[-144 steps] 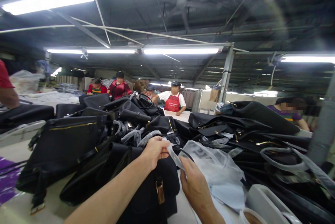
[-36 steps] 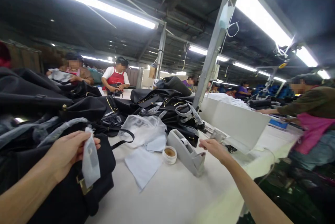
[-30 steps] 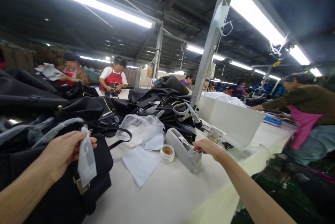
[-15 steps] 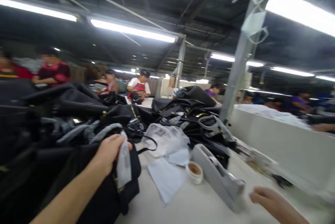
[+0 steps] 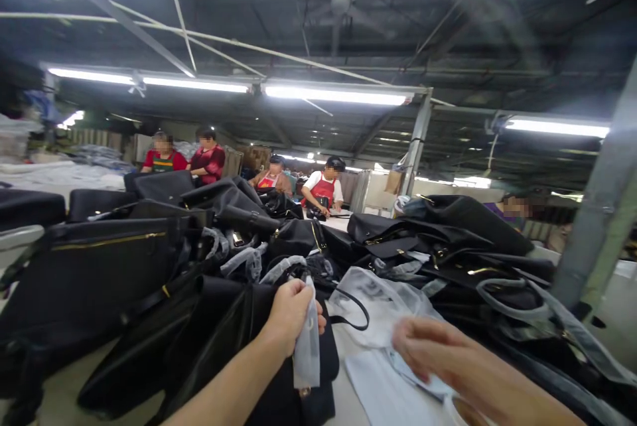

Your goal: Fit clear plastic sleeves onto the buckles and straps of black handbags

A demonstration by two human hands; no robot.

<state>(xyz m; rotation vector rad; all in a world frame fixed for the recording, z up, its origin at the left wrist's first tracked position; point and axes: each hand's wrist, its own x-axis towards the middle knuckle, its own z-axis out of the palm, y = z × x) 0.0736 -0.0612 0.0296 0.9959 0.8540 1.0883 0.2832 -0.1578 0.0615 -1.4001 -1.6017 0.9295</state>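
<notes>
My left hand [image 5: 291, 316] is closed on a white translucent plastic wrap [image 5: 307, 350] around a strap, at the top of a black bag [image 5: 266, 373]. To the right, my right hand [image 5: 432, 346] is smeared by motion, over pale blue cloths [image 5: 385, 386] and beside a clear plastic bag [image 5: 383, 293]; whether it holds anything cannot be made out. A round tape roll [image 5: 462, 409] shows partly beneath that hand. A thin black strap [image 5: 361, 310] loops out between both hands.
Black bags with gold zippers [image 5: 109, 240] are piled at the left, and more black bags [image 5: 448, 233] at the right. A metal post [image 5: 592, 200] rises at the right. Several people sit or stand across the tables, one in a red apron [image 5: 323, 192].
The view has turned left. My right hand has come in from the far right towards my left hand, over the cloths. My left hand still grips the wrapped strap. The grey tape dispenser is out of sight.
</notes>
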